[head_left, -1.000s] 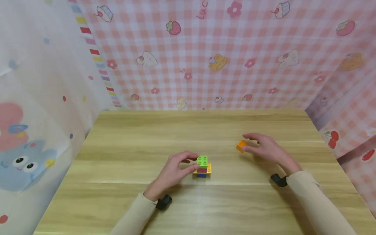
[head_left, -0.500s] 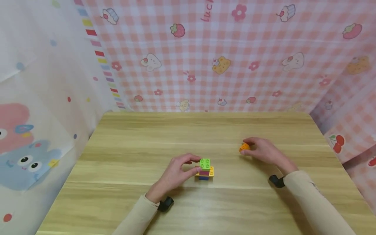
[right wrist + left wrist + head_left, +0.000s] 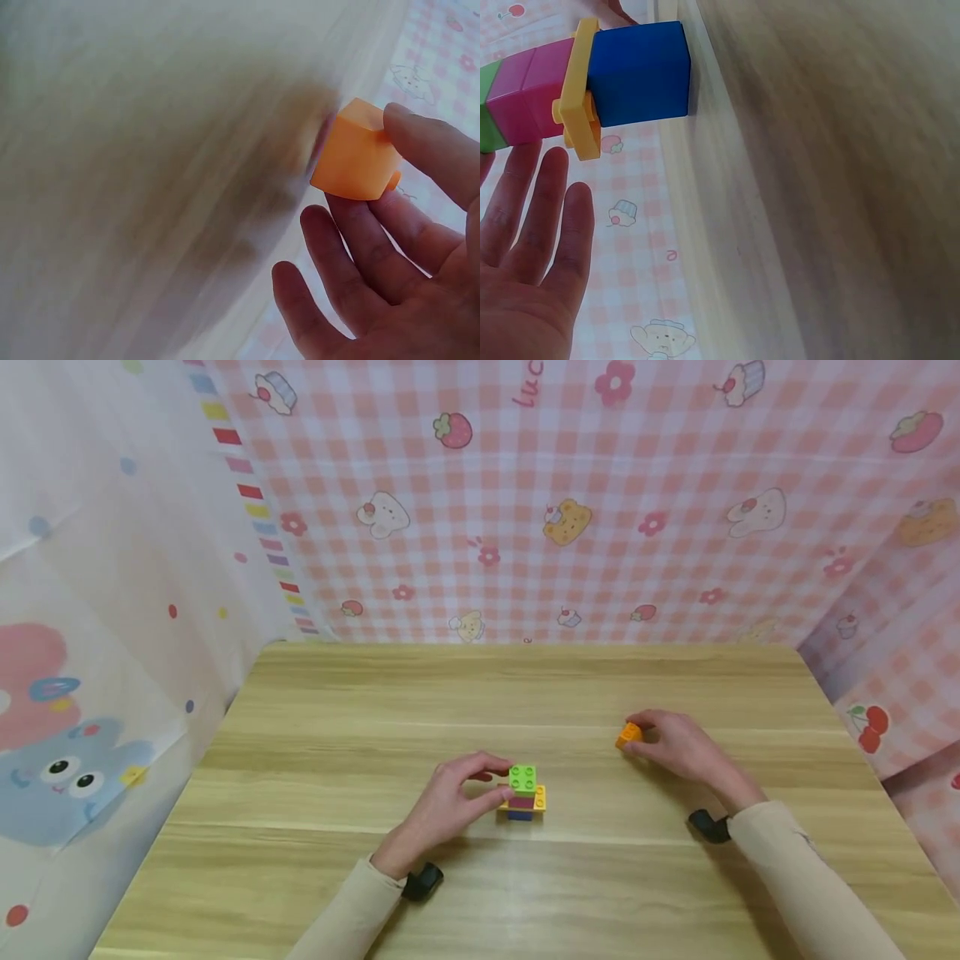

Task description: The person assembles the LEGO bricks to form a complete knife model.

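A small stack of toy building bricks stands upright on the wooden table: a blue brick (image 3: 639, 73) at the bottom, a yellow plate (image 3: 577, 94) over it, magenta bricks (image 3: 532, 90) above that and a green brick (image 3: 522, 780) on top. My left hand (image 3: 455, 793) holds the stack near its top from the left, thumb and index finger at the green brick. Off to the right and farther back, my right hand (image 3: 678, 748) pinches an orange brick (image 3: 356, 154) between thumb and fingers, the other fingers spread loosely. Whether the orange brick touches the table is unclear.
The wooden table (image 3: 360, 693) reaches back to a pink checked cloth (image 3: 480, 502) hanging behind it. A white patterned cloth (image 3: 112, 552) hangs at the left. Black bands (image 3: 423, 882) sit on both wrists.
My right index finger has come down onto the orange brick, which has turned and shifted slightly. My left hand stays at the stack. The head view has shifted a little.
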Motion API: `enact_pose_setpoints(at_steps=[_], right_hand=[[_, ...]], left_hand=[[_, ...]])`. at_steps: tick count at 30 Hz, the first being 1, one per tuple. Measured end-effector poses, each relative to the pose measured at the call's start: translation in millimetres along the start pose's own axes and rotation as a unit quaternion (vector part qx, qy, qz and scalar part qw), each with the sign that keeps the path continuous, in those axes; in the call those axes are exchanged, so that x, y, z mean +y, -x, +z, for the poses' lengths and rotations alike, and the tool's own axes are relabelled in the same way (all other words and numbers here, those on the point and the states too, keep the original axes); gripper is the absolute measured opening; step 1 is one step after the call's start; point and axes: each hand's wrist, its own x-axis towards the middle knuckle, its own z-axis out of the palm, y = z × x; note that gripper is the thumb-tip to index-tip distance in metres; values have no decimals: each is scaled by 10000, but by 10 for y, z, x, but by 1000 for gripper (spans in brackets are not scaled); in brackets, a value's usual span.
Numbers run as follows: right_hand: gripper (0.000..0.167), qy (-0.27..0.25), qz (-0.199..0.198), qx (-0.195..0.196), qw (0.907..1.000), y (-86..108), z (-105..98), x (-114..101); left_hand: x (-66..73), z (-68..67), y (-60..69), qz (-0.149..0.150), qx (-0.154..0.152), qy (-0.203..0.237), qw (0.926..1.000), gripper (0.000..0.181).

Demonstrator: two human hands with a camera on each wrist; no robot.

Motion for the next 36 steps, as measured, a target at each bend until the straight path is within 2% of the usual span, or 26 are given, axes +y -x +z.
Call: enact_pose_setpoints(at_steps=[5,14,20,30,36], right_hand=[[49,-156,-43,112,9998,70,-33,-20],[47,-191,-417,582,9973,189,-69,-116],[44,-395,-625,836,9938,226,-64,-220],[43,-809,-955,970,9874,236,-17,-456],[45,-908,-1312,952,9826,251,31,-662]], left_hand=[[3,5,5,19,20,48,10000,29],[-1,2,0,56,36,68,10000,29],[2,11,6,44,41,77,10000,29],[6,7,36,42,44,111,9999,29],[4,15,24,47,33,103,9999,30]])
